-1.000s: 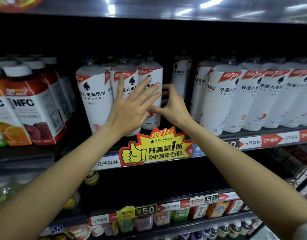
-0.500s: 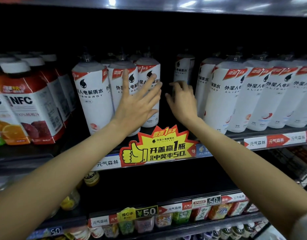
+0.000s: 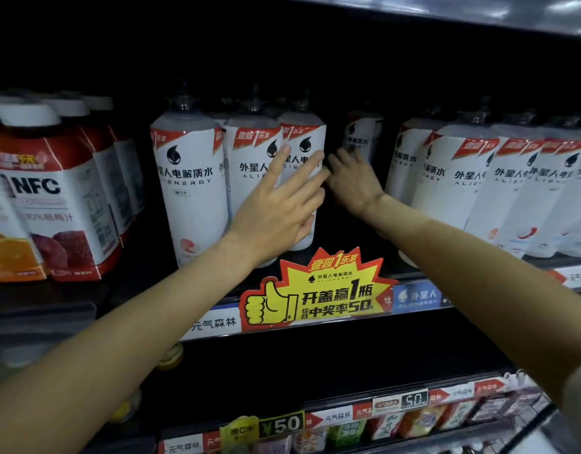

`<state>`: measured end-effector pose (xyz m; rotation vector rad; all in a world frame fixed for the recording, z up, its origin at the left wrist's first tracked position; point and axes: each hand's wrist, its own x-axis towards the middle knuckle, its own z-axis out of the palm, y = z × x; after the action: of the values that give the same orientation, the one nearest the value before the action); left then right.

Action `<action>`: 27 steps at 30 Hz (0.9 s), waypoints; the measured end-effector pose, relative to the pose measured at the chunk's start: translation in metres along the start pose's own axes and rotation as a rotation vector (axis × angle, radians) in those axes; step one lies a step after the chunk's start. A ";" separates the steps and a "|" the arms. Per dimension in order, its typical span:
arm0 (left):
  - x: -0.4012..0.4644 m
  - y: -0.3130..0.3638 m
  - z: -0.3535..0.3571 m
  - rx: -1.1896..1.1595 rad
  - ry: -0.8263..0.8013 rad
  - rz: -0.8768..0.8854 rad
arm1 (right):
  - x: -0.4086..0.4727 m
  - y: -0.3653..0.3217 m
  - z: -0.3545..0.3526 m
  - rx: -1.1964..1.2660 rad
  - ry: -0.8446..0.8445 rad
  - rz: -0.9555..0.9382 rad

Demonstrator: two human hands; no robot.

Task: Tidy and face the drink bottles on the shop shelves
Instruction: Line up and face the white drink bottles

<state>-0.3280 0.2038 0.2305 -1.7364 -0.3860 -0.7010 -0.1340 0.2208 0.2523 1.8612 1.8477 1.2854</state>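
- Left hand (image 3: pixel 276 208) lies flat, fingers spread, on smooth white cylindrical electrolyte-water bottles (image 3: pixel 302 178) at the shelf (image 3: pixel 214 322) front.
- Right hand (image 3: pixel 351 181), blurred, fingers loosely apart, reaches the far recessed bottle (image 3: pixel 364 136).

Light is coming from overhead, glaring off the metal shelf underside (image 3: pixel 479 14) above me, while the recess behind the bottles is sinking into near black. The white bottle labels (image 3: pixel 191 178) are catching the light brightly. My right hand (image 3: pixel 351 181) is smearing with motion blur; my left hand (image 3: pixel 276 208) is looking sharper. The wide lens is bending things at the edges, and the lower shelf (image 3: pixel 348 417) is looking soft and dim.
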 end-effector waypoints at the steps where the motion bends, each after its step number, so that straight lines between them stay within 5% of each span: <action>1: 0.000 0.000 0.001 -0.014 0.003 -0.002 | -0.002 -0.001 -0.002 0.143 0.027 0.100; 6: 0.000 -0.005 0.004 -0.021 -0.027 0.039 | -0.017 -0.009 -0.004 0.884 0.225 0.399; 9: -0.001 -0.007 0.005 0.008 -0.061 0.041 | -0.031 -0.017 -0.021 1.640 0.052 0.303; 11: -0.001 -0.007 0.005 0.017 -0.076 0.036 | -0.043 -0.024 -0.027 1.888 -0.125 0.154; 23: -0.015 -0.022 0.004 0.031 -0.193 -0.029 | -0.022 -0.061 -0.022 1.876 -0.067 0.164; 27: -0.016 -0.022 0.006 -0.005 -0.208 -0.029 | -0.025 -0.043 -0.018 1.696 0.084 0.433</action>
<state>-0.3514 0.2174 0.2360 -1.8176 -0.5537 -0.5438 -0.1722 0.1991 0.2231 2.8803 2.9815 -0.6992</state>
